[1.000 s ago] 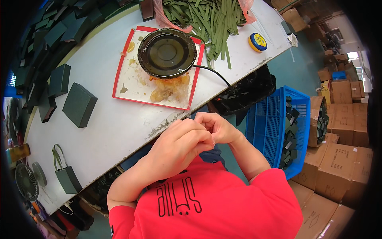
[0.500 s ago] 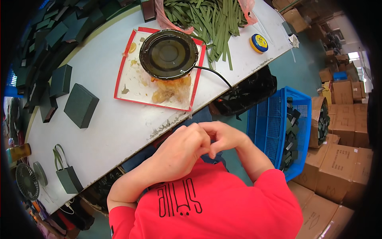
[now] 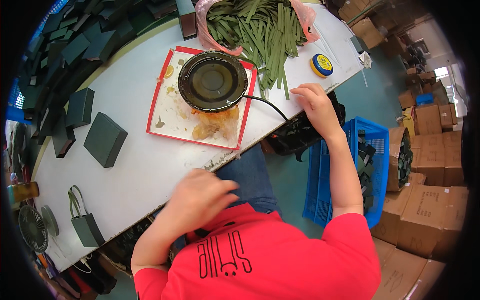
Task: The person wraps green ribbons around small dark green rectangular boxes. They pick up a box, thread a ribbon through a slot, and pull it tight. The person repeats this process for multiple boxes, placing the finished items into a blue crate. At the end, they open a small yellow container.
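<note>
My right hand point(image 3: 317, 109) reaches over the table's edge, its bent fingers apart and holding nothing that I can see. Its fingertips are close to the hanging ends of the dark green ribbon strips point(image 3: 260, 35), which spill from a pink plastic bag point(image 3: 206, 31). Near my chest and the table's front edge, my left hand point(image 3: 200, 200) is slightly blurred, with its fingers loosely spread and nothing visible in them. Between the hands and the far side stands a round black pan point(image 3: 212, 82) of dark liquid, with a cable, on a red-rimmed white tray point(image 3: 165, 131) stained with amber drips.
Dark green boxes point(image 3: 106, 140) stand on the left, with a large heap behind. A box with a ribbon handle point(image 3: 87, 230) and a small fan point(image 3: 34, 227) sit at the near left. A round blue-yellow tin point(image 3: 321, 65) lies right; a blue crate point(image 3: 382, 175) and cartons point(image 3: 425, 210) stand beyond.
My two hands were together before my chest and have parted. The right went forward and right toward the ribbon strips; the left drew back slightly left and downward. The view shifted a little.
</note>
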The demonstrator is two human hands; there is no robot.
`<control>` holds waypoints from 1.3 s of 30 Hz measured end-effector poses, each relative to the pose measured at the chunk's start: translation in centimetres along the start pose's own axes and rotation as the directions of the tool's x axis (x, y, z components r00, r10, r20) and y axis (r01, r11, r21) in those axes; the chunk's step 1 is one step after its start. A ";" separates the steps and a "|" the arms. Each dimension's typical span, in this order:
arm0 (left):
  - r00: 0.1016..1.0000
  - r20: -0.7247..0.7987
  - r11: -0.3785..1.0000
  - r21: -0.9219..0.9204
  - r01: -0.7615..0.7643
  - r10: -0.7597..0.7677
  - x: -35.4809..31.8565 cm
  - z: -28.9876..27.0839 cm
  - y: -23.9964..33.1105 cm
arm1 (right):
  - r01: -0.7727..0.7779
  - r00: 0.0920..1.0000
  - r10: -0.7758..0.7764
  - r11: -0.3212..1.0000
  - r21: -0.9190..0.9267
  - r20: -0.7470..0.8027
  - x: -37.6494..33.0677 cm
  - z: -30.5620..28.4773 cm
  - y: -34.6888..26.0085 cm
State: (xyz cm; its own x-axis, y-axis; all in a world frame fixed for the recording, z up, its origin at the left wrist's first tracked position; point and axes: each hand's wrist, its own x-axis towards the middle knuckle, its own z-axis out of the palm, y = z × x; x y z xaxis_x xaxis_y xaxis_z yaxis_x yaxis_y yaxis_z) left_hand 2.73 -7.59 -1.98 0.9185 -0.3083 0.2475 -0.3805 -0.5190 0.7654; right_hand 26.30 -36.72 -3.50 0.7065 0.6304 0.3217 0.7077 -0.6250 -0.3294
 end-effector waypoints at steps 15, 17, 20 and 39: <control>0.643 -0.684 0.515 0.435 0.739 -0.345 -7.0 -10.0 -7.3 | 0.272 0.962 -0.270 0.946 0.175 -0.036 2.7 -0.4 -3.4; 0.625 -0.680 0.527 0.394 0.753 -0.384 -7.2 -10.1 -7.4 | 0.129 0.992 -0.116 0.872 0.472 -0.056 1.2 -0.8 -4.9; 0.639 -0.613 0.575 0.339 0.744 -0.465 -7.2 -11.3 -5.8 | -0.113 0.993 0.082 0.475 0.873 0.084 -1.3 -1.4 -7.8; 0.537 -0.759 0.922 -0.372 0.105 -0.368 -10.3 -9.2 -5.0 | -0.398 0.840 0.394 -0.017 0.917 0.372 -3.8 3.5 -13.3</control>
State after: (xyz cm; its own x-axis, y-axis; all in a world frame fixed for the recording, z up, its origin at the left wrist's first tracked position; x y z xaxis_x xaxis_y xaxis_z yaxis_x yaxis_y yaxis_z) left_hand -3.88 5.47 -2.91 0.7146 0.6307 0.3026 -0.2142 -0.2145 0.9529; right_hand 14.15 -29.17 -3.49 0.8701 0.4547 -0.1901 -0.2997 0.1820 -0.9365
